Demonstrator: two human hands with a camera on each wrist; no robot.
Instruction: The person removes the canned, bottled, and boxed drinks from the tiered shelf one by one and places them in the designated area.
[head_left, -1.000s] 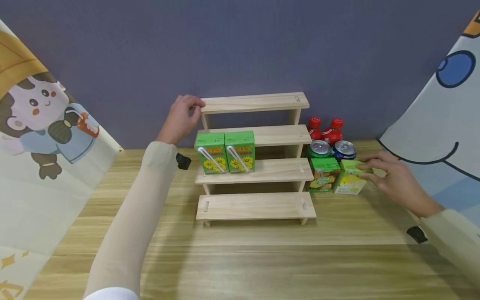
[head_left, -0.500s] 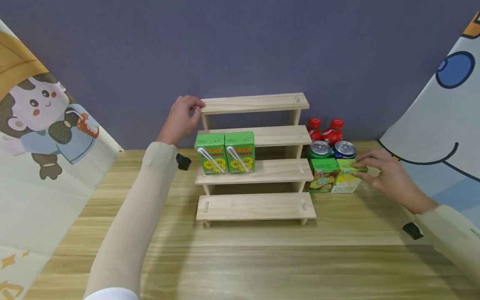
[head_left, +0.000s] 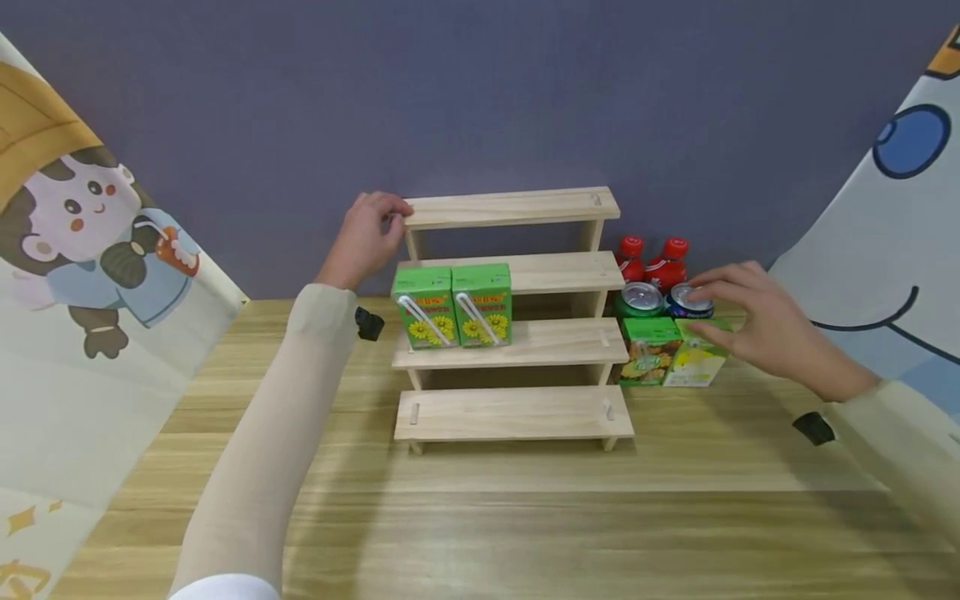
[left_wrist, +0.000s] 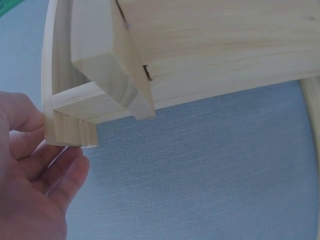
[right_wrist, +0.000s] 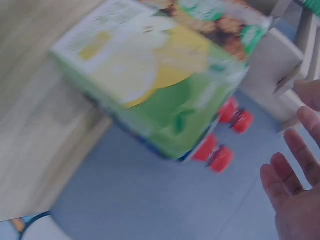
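Note:
At the left end of the top board of a stepped wooden rack (head_left: 517, 208), my left hand (head_left: 365, 237) pinches the board. The left wrist view shows its thumb and fingers around the board's corner (left_wrist: 70, 131). My right hand (head_left: 776, 329) hovers with spread fingers above a yellow-green carton (head_left: 693, 358), holding nothing. Its fingers partly cover the blue can (head_left: 688, 304) behind the carton. Left of that carton stands a green drink carton (head_left: 648, 354), with a green can (head_left: 640, 298) behind it. Two green cartons with yellow flowers (head_left: 482, 308) stand side by side on the rack's left half.
Two red-capped bottles (head_left: 666, 265) stand behind the cans, right of the rack. A dark wall (head_left: 480, 92) rises behind everything, and printed panels flank the wood-grain table (head_left: 525, 533). Below the cartons is the lowest rack step (head_left: 513, 415).
The yellow-green carton has been moved left against the green carton. My right hand has let go of it and risen toward the cans. My left hand stays on the rack.

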